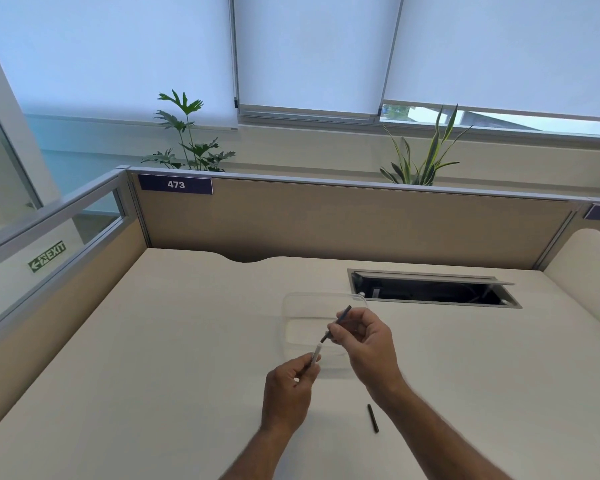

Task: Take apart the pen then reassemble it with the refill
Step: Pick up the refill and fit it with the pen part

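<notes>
Over the clear tray [293, 308] on the desk [174, 341], the right hand [364, 344] pinches a dark pen barrel [336, 323], slanting up and away to the right. Just nearer than the tray, the left hand [288, 389] pinches a white refill [316, 355] on nearly the same slant, ends almost meeting. Nearer still, a dark cap [373, 418] lies flat

Showing two hands: left hand [288, 393], right hand [364, 344]. Holding two pen pieces: a dark barrel [340, 318], a white refill [316, 355]. Lying on one desk [174, 341]: one black cap [373, 418], one clear container [302, 303]. Standing behind: two plants [187, 140], [426, 157].
</notes>
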`<state>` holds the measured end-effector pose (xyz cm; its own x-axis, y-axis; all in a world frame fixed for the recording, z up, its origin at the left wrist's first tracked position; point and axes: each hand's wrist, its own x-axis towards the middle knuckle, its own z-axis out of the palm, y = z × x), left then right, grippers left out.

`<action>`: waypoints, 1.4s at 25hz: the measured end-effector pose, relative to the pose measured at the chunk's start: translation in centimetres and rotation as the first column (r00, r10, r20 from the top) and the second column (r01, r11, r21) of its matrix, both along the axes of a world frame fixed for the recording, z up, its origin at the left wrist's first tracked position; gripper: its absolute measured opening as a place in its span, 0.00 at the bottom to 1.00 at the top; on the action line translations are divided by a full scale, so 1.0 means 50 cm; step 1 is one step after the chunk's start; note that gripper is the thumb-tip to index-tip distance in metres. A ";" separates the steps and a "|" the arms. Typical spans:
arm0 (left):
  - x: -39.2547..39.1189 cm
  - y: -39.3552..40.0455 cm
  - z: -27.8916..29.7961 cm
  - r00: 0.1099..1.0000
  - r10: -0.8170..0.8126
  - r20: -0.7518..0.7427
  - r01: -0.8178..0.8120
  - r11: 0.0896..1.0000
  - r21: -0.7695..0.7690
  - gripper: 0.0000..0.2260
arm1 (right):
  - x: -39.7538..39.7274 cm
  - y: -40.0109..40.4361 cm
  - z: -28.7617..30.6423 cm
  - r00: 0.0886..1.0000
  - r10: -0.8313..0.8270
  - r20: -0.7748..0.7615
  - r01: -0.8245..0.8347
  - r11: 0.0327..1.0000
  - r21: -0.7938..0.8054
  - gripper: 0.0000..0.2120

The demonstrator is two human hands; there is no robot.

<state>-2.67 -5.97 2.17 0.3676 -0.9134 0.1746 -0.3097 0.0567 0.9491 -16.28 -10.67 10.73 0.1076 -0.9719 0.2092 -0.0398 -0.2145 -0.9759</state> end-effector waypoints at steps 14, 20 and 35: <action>0.000 0.001 -0.002 0.997 -0.043 0.058 0.045 0.998 -0.039 0.11 | -0.004 -0.003 -0.027 0.983 0.036 -0.178 -0.036 0.999 0.003 0.08; 0.000 0.002 -0.003 0.998 -0.059 0.032 0.060 0.998 -0.035 0.11 | -0.006 0.004 -0.037 0.959 0.086 -0.270 -0.074 0.996 0.055 0.05; 0.011 0.003 -0.004 1.000 -0.023 0.015 0.023 1.000 -0.008 0.17 | -0.151 0.014 -0.119 0.600 0.158 -0.784 0.224 0.908 0.354 0.14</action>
<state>-2.14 -5.82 1.95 0.3436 -0.9202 0.1873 -0.3225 0.0717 0.9439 -23.81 -9.97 4.77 0.0078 -0.9467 -0.3221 -0.8215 0.1776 -0.5419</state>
